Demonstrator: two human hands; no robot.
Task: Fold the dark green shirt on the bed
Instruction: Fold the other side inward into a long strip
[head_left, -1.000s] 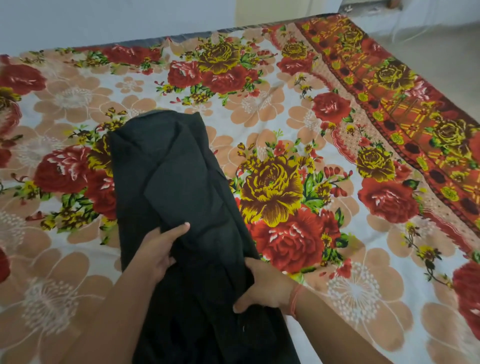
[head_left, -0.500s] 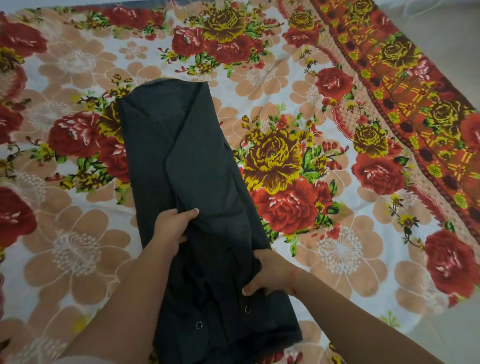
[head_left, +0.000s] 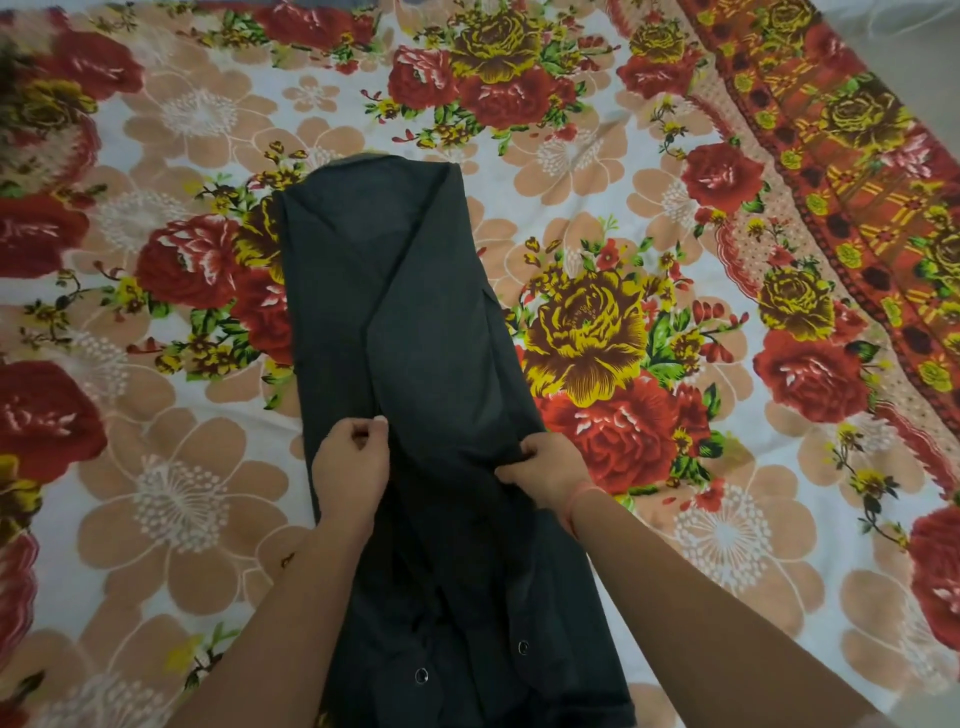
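Note:
The dark green shirt (head_left: 410, 332) lies lengthwise on the bed as a long narrow strip, its sides folded inward, with snap buttons showing near its lower end. My left hand (head_left: 350, 462) sits on the strip's left side about halfway down, fingers curled and pinching the cloth. My right hand (head_left: 550, 467) pinches the shirt's right edge at the same height, a thin red band on its wrist. Both forearms reach in from the bottom of the view and cover part of the lower shirt.
The bed is covered by a floral sheet (head_left: 649, 171) with red and yellow roses on white. A red patterned border (head_left: 852, 171) runs along the right side, and bare floor shows past it at the top right corner.
The view has tilted down and closer over the shirt. The shirt's upper part lies flatter and straighter. My left hand's fingers have curled from flat into a pinch; both hands stay mid-shirt.

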